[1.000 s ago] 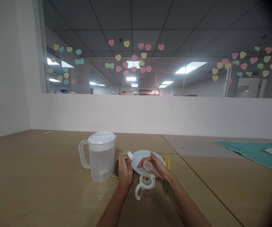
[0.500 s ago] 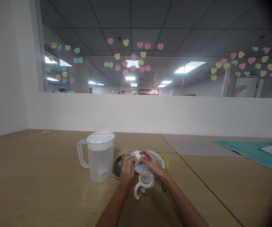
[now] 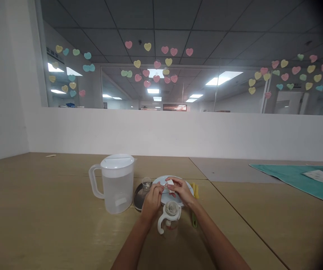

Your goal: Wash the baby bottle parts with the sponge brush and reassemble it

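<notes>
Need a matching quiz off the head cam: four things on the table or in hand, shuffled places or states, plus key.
Things
1. Lidded pitcher
2. Handled bottle
3. White cap
4. Cloth

Places or states
A. Standing between the forearms
B. Held in the right hand
C. Teal, lying far right
D. Left of the dark round dish

Pairs: 1-D, 2-A, 3-B, 4-C

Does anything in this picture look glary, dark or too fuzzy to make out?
Head view: the ceiling lights glare white; head view: the table has a pale sheen near the pitcher; head view: the picture's right corners go black; head view: the white cap in the right hand shows too small for detail.
</notes>
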The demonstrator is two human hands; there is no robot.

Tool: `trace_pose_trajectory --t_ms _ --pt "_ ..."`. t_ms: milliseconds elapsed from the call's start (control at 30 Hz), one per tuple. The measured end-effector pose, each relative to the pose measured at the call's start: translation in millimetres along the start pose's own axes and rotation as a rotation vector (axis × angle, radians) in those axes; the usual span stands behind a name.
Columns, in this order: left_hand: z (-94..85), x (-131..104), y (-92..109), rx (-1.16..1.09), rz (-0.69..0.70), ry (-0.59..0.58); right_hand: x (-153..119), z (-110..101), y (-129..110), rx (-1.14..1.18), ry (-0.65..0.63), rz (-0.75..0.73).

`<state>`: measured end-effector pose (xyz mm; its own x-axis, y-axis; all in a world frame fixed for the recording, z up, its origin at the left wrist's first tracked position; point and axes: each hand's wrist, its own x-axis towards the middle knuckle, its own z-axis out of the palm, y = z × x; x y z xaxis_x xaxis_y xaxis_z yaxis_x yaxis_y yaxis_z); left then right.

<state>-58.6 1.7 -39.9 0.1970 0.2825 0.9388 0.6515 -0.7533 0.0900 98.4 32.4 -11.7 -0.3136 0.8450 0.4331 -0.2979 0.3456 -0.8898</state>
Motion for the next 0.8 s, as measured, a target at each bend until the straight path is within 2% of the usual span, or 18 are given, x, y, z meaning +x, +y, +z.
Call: trace_pose_trajectory --t_ms 233,400,567,667,733,800 --pt "-1.1 4.0 -2.6 -0.029 -0.016 -0.006 -4.1 -0.1 -7.4 0.026 0.029 0.128" --pt "0.5 2.7 0.2 0.042 0.03 -0.026 -4.8 1.4 -13.7 -0.025 0.125 0.113" --pt "3.7 -1.4 2.2 0.111 0.041 -0.059 -2.8 2.5 -9.0 -0.075 0.208 0.085" --pt "-3.5 -3.3 0.4 0.124 -0.05 0.031 2.0 -11.4 -8.2 -0.059 0.302 -0.002" --pt "-14.0 -5.2 -0.3 0.118 -0.149 0.158 4.1 -25.7 -12.3 0.009 0.447 -0.14" --pt "-25.7 -8.6 1.7 0.068 -0.198 0.223 1.4 -36.2 -18.2 0.018 0.553 -0.299"
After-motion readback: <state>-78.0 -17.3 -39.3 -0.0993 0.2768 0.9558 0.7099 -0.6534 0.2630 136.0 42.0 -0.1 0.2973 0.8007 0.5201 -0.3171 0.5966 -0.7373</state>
